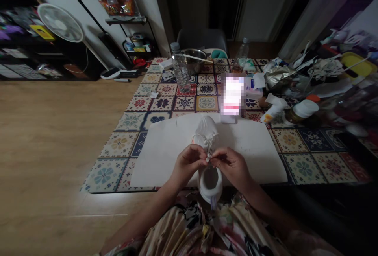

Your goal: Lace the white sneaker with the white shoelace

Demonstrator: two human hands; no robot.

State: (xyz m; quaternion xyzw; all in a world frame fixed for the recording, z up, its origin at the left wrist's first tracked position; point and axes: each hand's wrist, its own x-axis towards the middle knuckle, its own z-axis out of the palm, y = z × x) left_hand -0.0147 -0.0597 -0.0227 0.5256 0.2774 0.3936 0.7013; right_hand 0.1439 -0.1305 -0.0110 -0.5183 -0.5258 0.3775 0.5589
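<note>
A white shoe [206,127] lies on a white mat [165,151] at the table's front edge, its toe pointing away from me and its heel toward my body. My left hand [189,161] is closed, thumb and fingertips pinching a white shoelace [208,157] above the tongue. From the other side my right hand [232,165] pinches the same lace, close to the left fingertips. Whether the lace forms a knot or a loop there is too small to tell. Both hands partly cover the middle of the shoe.
A lit phone [232,96] stands upright behind the mat. Farther back are a plastic bottle [180,67], a metal bowl [195,61] and a second bottle [241,55]. On the right, a white-capped jar [304,110], a white tube-like bottle [273,110] and clutter crowd the patterned tablecloth [118,146].
</note>
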